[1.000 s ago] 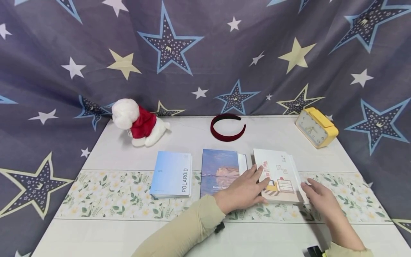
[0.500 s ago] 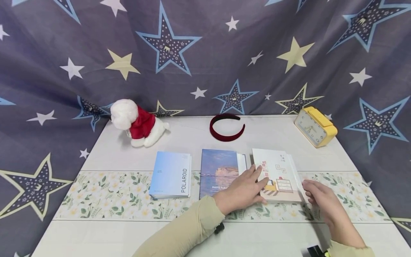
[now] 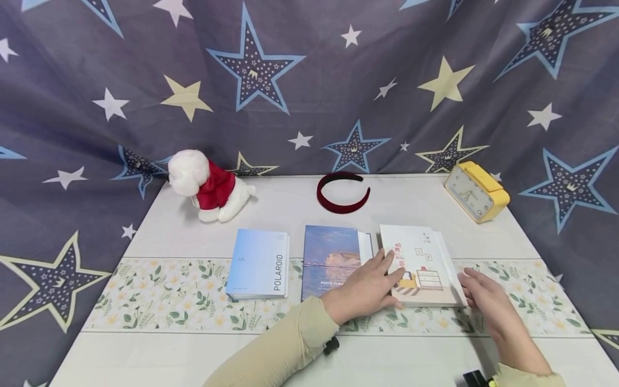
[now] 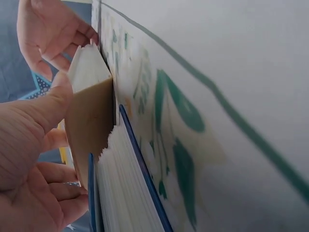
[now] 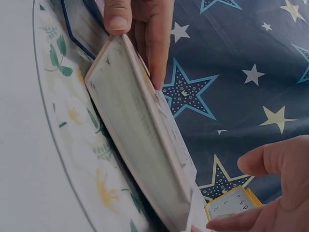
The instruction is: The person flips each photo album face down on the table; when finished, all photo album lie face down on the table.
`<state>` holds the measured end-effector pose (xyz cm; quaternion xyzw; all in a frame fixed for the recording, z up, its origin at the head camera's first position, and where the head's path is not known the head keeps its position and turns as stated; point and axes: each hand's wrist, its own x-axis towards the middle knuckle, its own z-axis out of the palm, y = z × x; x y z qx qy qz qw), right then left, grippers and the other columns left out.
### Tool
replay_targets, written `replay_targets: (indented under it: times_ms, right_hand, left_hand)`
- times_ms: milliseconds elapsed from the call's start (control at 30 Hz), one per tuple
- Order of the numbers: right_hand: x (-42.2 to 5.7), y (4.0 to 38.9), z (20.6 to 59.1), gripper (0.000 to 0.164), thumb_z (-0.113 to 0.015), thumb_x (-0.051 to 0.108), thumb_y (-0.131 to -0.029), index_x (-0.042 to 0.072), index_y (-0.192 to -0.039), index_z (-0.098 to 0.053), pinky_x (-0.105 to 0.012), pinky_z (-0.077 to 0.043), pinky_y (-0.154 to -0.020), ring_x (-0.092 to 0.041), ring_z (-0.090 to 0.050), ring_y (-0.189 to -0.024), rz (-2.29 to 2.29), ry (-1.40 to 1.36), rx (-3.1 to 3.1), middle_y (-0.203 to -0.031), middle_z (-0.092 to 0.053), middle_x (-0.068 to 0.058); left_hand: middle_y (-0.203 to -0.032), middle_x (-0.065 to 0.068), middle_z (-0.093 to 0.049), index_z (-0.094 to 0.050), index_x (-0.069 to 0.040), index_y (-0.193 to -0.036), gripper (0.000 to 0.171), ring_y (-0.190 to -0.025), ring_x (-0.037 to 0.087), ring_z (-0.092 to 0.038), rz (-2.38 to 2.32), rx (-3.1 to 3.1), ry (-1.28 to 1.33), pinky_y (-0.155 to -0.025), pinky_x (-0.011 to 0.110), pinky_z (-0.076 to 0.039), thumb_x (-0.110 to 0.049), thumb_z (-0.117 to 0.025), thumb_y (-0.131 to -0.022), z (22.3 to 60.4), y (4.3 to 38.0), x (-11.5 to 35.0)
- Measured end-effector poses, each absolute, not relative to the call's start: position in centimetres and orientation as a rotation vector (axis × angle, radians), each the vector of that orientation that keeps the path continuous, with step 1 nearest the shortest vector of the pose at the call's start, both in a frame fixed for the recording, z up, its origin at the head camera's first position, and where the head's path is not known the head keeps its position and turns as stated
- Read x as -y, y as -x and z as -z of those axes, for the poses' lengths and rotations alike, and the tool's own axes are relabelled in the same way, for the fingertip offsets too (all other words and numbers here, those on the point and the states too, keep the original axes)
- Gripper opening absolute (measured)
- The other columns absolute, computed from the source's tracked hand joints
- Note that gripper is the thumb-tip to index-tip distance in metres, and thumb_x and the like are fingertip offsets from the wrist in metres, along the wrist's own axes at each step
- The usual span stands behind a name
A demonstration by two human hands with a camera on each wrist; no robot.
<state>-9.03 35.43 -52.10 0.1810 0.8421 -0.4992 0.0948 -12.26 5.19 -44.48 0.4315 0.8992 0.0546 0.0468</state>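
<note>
A white album [image 3: 418, 252] with a drawn room on its cover lies closed, right of centre in the head view. My left hand [image 3: 362, 290] rests on its left edge, fingers spread over the cover, thumb at the near corner. Beside the album's right edge is my right hand [image 3: 490, 306], its fingers loosely extended and its fingertips close to that edge; the right wrist view shows thumb and fingers apart. Under my left wrist, partly hidden, lies a blue photo album [image 3: 331, 252] with a sea cliff picture. The left wrist view shows the white album's spine [image 4: 91, 123].
Further left lies a light blue Polaroid album [image 3: 256, 263]. Along the back are a white plush dog [image 3: 213, 185] in red, a dark red headband [image 3: 340, 207] and a yellow clock [image 3: 476, 191]. A starry curtain [image 3: 309, 86] hangs behind the table [image 3: 159, 355].
My right fingers drew together at the white album's right edge, then loosened and shifted slightly right. The cover's right edge appears slightly further right. My left hand stays in place.
</note>
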Motion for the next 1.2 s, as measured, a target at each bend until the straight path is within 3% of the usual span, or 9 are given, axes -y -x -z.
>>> replay_targets:
  times_ms: [133, 167, 400, 533, 667, 833, 933, 1067, 1200]
  right_hand:
    - [-35.4, 8.9, 52.2, 0.097, -0.039, 0.067, -0.094, 0.003, -0.156, -0.001, -0.063, -0.029, -0.105, -0.04, -0.045, -0.124, 1.518, -0.509, -2.468, -0.143, -0.037, -0.033]
    - [-35.3, 8.8, 52.1, 0.097, -0.039, 0.067, -0.094, 0.003, -0.156, 0.001, -0.065, -0.025, -0.106, -0.045, -0.041, -0.129, 1.534, -0.51, -2.457, -0.145, -0.035, -0.035]
    - [-32.7, 7.8, 47.2, 0.089, -0.036, 0.058, -0.099, -0.002, -0.154, -0.001, -0.06, -0.021, -0.111, -0.047, -0.024, -0.14, 1.626, -0.548, -2.394, -0.154, -0.018, -0.033]
    - [-31.2, 7.1, 44.1, 0.079, -0.035, 0.048, -0.103, -0.002, -0.154, -0.002, -0.061, -0.016, -0.112, -0.049, -0.006, -0.144, 1.715, -0.527, -2.339, -0.159, 0.0, -0.028]
    - [-30.4, 6.7, 42.8, 0.074, -0.038, 0.042, -0.104, -0.003, -0.154, -0.008, -0.066, -0.013, -0.11, -0.046, -0.001, -0.145, 1.777, -0.534, -2.352, -0.16, -0.001, -0.025]
    - [-29.7, 6.5, 42.1, 0.072, -0.044, 0.039, -0.103, -0.006, -0.153, -0.017, -0.071, -0.014, -0.106, -0.041, -0.008, -0.146, 1.851, -0.482, -2.413, -0.159, -0.01, -0.025]
    - [-29.3, 6.4, 41.7, 0.068, -0.044, 0.038, -0.103, -0.005, -0.152, -0.022, -0.048, -0.032, -0.11, -0.026, -0.031, -0.139, 1.825, -0.375, -2.501, -0.155, -0.023, -0.027]
    - [-28.6, 6.3, 41.5, 0.062, -0.046, 0.03, -0.104, -0.006, -0.15, -0.027, -0.011, -0.045, -0.087, 0.0, -0.047, -0.116, 1.789, -0.181, -2.628, -0.146, -0.037, -0.027]
    - [-27.8, 6.1, 41.3, 0.06, -0.05, 0.024, -0.103, -0.007, -0.15, -0.027, -0.006, -0.041, -0.086, 0.002, -0.044, -0.121, 1.839, -0.064, -2.616, -0.149, -0.034, -0.028]
  left_hand:
    - [-0.159, 0.021, -0.016, -0.038, -0.018, -0.151, 0.07, -0.145, 0.038, -0.016, -0.208, -2.715, -1.288, -0.115, 0.037, -0.023, -0.054, -0.053, -0.093, 44.4, 12.2, -5.3]
    - [-0.159, 0.021, -0.016, -0.038, -0.018, -0.151, 0.07, -0.145, 0.038, -0.016, -0.219, -2.709, -1.281, -0.115, 0.037, -0.024, -0.053, -0.053, -0.093, 44.4, 12.2, -5.3]
    - [-0.16, 0.021, -0.013, -0.038, -0.019, -0.151, 0.07, -0.146, 0.038, -0.014, -0.36, -2.662, -1.231, -0.111, 0.037, -0.032, -0.048, -0.059, -0.092, 44.4, 12.2, -5.4]
    - [-0.16, 0.02, -0.011, -0.036, -0.023, -0.152, 0.069, -0.146, 0.037, -0.013, -0.435, -2.622, -1.2, -0.108, 0.037, -0.036, -0.043, -0.063, -0.092, 44.4, 12.2, -5.5]
    - [-0.16, 0.019, -0.011, -0.032, -0.029, -0.153, 0.068, -0.146, 0.033, -0.017, -0.45, -2.603, -1.181, -0.109, 0.038, -0.035, -0.041, -0.062, -0.094, 44.7, 12.2, -5.6]
    - [-0.159, 0.019, -0.016, -0.028, -0.029, -0.154, 0.068, -0.144, 0.028, -0.024, -0.525, -2.562, -1.159, -0.112, 0.035, -0.03, -0.047, -0.057, -0.095, 44.7, 12.3, -5.8]
    - [-0.16, 0.02, -0.015, -0.024, -0.031, -0.155, 0.071, -0.144, 0.029, -0.025, -0.658, -2.488, -1.096, -0.112, 0.036, -0.029, -0.05, -0.056, -0.095, 44.6, 12.3, -5.8]
    - [-0.16, 0.018, -0.013, -0.017, -0.034, -0.157, 0.077, -0.142, 0.032, -0.029, -0.837, -2.403, -0.975, -0.108, 0.043, -0.035, -0.052, -0.057, -0.094, 44.3, 12.3, -6.0]
    - [-0.158, 0.012, -0.023, -0.024, -0.027, -0.156, 0.077, -0.137, 0.029, -0.037, -1.072, -2.349, -0.882, -0.104, 0.047, -0.04, -0.053, -0.058, -0.092, 44.0, 12.4, -6.5]
